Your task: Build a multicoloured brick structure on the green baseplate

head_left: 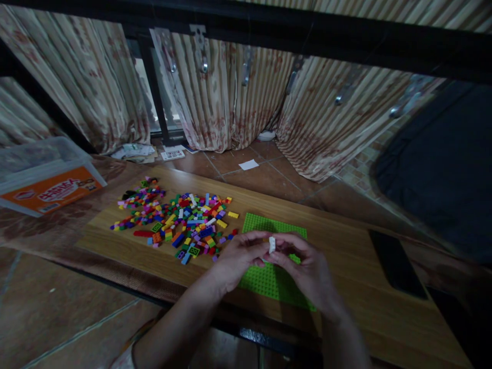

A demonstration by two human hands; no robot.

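White brick [272, 245]: it is sitting upright at the fingertips above the green studded plate [261, 284]. Thumb and fingers of the left hand [240, 256] are closing on its left side, and those of the right hand [305, 264] are clamping it from the right. Both hands are covering the middle of the plate. Loose coloured bricks [198, 220] are spreading leftward from the plate, the nearest ones lying just beside the left hand. Farther left, a clear box [49, 189] with an orange label is standing beyond the pile.

Pile and plate are resting on a wooden board [338, 241], with brown cloth [23, 233] showing past its left end. Behind, striped curtains [211, 92] are hanging down to a tiled floor [284, 179], where a white sheet of paper [248, 164] is lying. A dark bar [246, 20] is crossing the top of the view.

The board's near edge is running below the hands, under the forearms. Rightward, plain wood is stretching from the plate to a black phone [395, 264], which is lying well apart from the right hand.
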